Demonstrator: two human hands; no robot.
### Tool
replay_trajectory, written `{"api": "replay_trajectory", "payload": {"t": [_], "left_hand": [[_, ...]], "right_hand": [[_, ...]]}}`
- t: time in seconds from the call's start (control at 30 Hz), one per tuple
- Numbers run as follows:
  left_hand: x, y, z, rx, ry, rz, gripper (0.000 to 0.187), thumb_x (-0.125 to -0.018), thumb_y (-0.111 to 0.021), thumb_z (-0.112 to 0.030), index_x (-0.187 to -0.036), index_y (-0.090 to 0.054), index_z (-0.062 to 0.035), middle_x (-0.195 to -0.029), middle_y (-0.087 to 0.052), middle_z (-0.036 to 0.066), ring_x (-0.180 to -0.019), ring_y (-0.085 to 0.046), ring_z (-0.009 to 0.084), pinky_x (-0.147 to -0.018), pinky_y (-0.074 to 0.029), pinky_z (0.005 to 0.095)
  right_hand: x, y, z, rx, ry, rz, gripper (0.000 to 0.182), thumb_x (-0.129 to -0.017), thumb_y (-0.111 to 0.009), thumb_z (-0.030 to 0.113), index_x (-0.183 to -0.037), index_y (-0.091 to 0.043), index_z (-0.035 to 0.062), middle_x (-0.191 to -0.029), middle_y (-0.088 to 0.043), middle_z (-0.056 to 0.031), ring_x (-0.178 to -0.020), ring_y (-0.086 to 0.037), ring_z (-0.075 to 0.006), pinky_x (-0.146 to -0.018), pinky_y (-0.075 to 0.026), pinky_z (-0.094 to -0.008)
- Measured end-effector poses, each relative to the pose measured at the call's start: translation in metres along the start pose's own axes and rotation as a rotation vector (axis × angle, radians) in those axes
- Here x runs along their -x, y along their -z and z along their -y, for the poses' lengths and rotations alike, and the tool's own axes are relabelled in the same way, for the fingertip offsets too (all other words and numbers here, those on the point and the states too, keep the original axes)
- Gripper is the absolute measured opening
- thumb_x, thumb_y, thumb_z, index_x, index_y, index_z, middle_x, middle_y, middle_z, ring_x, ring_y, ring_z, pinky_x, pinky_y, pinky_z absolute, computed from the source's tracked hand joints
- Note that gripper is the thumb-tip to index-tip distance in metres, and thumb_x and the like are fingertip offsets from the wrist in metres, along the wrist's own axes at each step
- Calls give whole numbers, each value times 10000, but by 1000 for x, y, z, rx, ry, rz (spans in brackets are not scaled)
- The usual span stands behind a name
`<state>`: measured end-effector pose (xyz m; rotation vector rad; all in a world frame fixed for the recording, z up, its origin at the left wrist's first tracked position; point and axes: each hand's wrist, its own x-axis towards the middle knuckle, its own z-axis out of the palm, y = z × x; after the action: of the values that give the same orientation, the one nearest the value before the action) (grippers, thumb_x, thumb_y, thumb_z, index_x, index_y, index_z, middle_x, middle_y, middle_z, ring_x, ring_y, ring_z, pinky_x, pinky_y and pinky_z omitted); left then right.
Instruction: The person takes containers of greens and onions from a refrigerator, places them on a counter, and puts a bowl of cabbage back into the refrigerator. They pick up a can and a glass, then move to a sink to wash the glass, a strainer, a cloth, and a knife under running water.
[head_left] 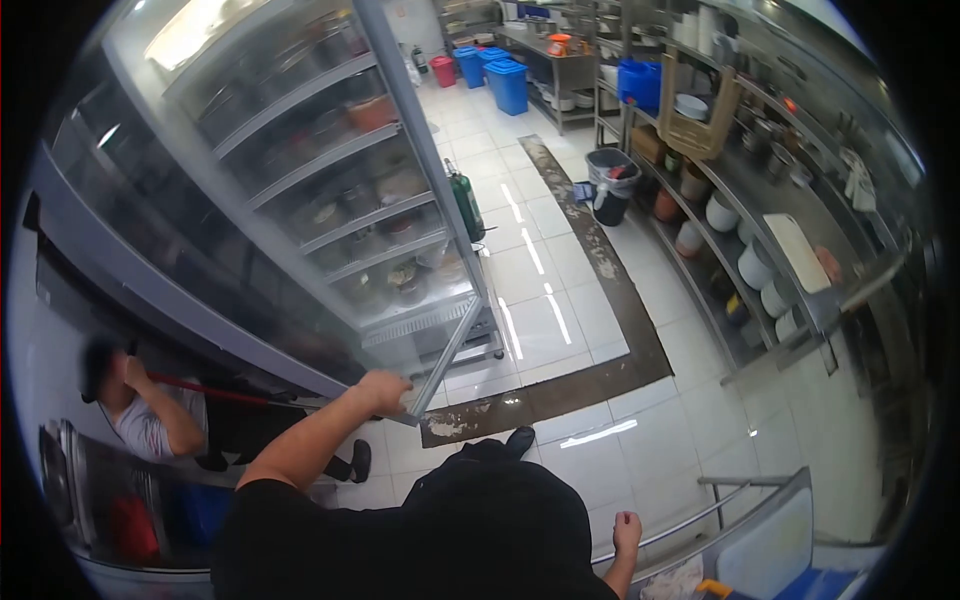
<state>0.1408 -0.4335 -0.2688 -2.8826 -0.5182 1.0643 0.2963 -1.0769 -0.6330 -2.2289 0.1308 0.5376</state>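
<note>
My left hand (pixel 385 392) is closed around the lower edge of a refrigerator's glass door (pixel 445 350), with my arm stretched forward. Inside the tall refrigerator (pixel 345 205), several wire shelves carry bowls and containers of food, seen partly through glass. My right hand (pixel 627 533) hangs low at my side, its fingers curled in, and nothing shows in it. It is near a metal rail (pixel 690 522).
On the left, a person (pixel 165 415) in a dark cap holds a red pole. A trash bin (pixel 612 180), a green cylinder (pixel 463 205) and blue bins (pixel 507 85) stand farther ahead. Steel shelving (pixel 720 270) with pots and a cutting board (pixel 796 252) lines the right.
</note>
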Motion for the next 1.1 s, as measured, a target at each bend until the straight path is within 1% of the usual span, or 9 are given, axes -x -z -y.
{"api": "replay_trajectory", "payload": {"t": [0.1,0.23,0.4,0.53,0.67,0.8,0.93,1.0,1.1], "left_hand": [[-28,-18,72,308,229,-287,593,-826,-716,-449,-1318,-627,-130,-1375,-590,167,-1260,-581,344,-1045,-478,457],[-35,3,152,969,639,-950,408,-888,-712,-311,-1165,-681,-12,-1051,-732,149,-988,-707,313,-908,-533,368],[-64,-2,239,1706,591,-1427,249,-985,-665,-221,-972,-711,24,-893,-698,55,-829,-658,131,-771,-524,274],[-116,-30,313,1578,633,-1523,172,-955,-637,-184,-952,-670,-15,-857,-639,19,-803,-585,126,-745,-482,275],[-150,3,343,1802,635,-1504,183,-932,-641,-178,-1056,-590,-53,-910,-582,0,-836,-539,119,-773,-454,265],[-191,9,371,1550,753,-1411,268,-937,-630,-193,-1144,-558,-39,-1024,-583,40,-923,-557,154,-851,-446,284],[-191,27,322,1742,733,-1496,356,-972,-611,-229,-1241,-531,-10,-1248,-563,84,-1118,-558,197,-982,-424,316],[-185,48,283,1825,641,-1572,383,-986,-605,-245,-1294,-521,-33,-1314,-542,94,-1175,-551,209,-1032,-414,349],[-150,159,193,1892,206,-1699,347,-991,-566,-232,-1283,-524,-49,-1253,-555,105,-1130,-572,247,-1025,-435,423]], "right_hand": [[-28,3,60,69,70,25,308,-940,-641,230,-1099,-669,-33,-932,-717,-149,-817,-676,-242,-757,-547,-372],[-44,5,182,205,44,156,399,-938,-618,286,-1166,-661,-39,-1133,-701,-246,-1097,-667,-372,-974,-509,-433],[-70,-26,275,372,164,341,432,-928,-624,313,-1197,-654,-24,-1153,-700,-250,-1110,-665,-391,-981,-513,-439],[-92,-43,339,504,262,470,450,-929,-622,340,-1219,-652,-3,-1184,-699,-232,-1118,-665,-388,-987,-515,-437],[-120,-46,382,480,228,419,454,-934,-618,348,-1235,-649,9,-1198,-699,-217,-1138,-658,-381,-1000,-510,-433],[-149,-41,384,425,175,280,434,-931,-624,337,-1211,-662,7,-1168,-706,-214,-1106,-670,-363,-963,-529,-430],[-201,-53,260,308,17,232,366,-921,-648,282,-1146,-676,-5,-1007,-716,-180,-926,-723,-305,-744,-597,-439],[-176,-40,271,161,-360,295,290,-923,-645,223,-1112,-680,5,-906,-694,-159,-853,-726,-284,-636,-596,-429],[-165,-40,204,106,-636,345,363,-951,-630,292,-1156,-643,-7,-958,-672,-184,-761,-692,-289,-569,-584,-423]]}}
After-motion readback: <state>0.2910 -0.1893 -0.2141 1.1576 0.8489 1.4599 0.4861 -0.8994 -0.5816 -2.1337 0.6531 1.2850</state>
